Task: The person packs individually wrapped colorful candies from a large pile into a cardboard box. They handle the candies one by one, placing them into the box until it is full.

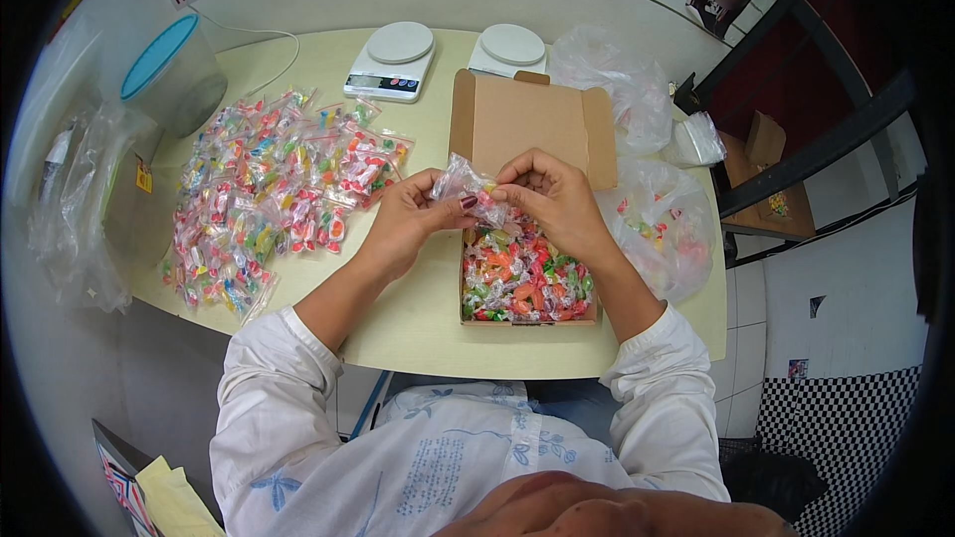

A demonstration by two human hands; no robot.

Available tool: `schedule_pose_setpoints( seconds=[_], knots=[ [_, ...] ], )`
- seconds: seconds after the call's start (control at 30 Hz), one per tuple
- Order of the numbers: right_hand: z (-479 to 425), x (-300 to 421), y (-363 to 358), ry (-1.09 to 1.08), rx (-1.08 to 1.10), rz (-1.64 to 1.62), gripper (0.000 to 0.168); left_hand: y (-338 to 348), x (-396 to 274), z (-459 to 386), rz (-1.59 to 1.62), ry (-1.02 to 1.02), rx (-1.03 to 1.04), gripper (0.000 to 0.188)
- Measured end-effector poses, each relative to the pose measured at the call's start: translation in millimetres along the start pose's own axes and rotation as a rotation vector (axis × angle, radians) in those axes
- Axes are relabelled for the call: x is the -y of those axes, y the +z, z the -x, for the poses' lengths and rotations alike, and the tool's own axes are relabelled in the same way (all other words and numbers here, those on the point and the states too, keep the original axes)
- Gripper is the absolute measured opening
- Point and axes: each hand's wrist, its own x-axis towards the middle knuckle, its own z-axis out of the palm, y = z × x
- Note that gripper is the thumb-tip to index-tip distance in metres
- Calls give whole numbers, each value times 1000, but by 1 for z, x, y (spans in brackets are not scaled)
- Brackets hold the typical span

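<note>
Above an open cardboard box (528, 322) of wrapped candies, I hold a small clear plastic bag (457, 180). My left hand (416, 212) grips the bag's left side between thumb and fingers. At its right side, my right hand (548, 198) pinches with thumb and forefinger; a few candies show by those fingertips, and whether they are inside the bag is hard to tell. Loose wrapped candies (522, 276) in red, orange, green and yellow fill the visible part of the box. Its lid (526, 115) stands folded back, away from me.
Many small filled candy bags (261, 179) lie heaped at left. Two white kitchen scales (388, 60) (511, 48) stand at the back. Large plastic bags (615, 86) (660, 227) lie right of the box. A blue-lidded tub (175, 78) stands back left.
</note>
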Motion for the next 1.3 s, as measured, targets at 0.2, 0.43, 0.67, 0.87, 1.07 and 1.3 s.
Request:
schedule_pose_setpoints(
  seconds=[0.2,0.43,0.67,0.87,1.07,1.3],
  knots=[
    [0,-2,1,-5,-17,38,9,-1,1,-1,-38,-6,1,25],
    [1,0,1,-1,-2,-26,10,-2,3,-2,-71,0,31,23],
    [0,-3,2,-12,2,-5,9,-2,5,-1,-82,-21,26,23],
    [-1,1,3,5,-4,-88,18,0,4,0,-23,-7,-10,22],
    [0,-4,3,8,34,-70,20,1,2,1,19,-14,27,21],
    [1,-4,6,3,26,-35,20,-2,4,0,-5,-23,68,16]
  ],
)
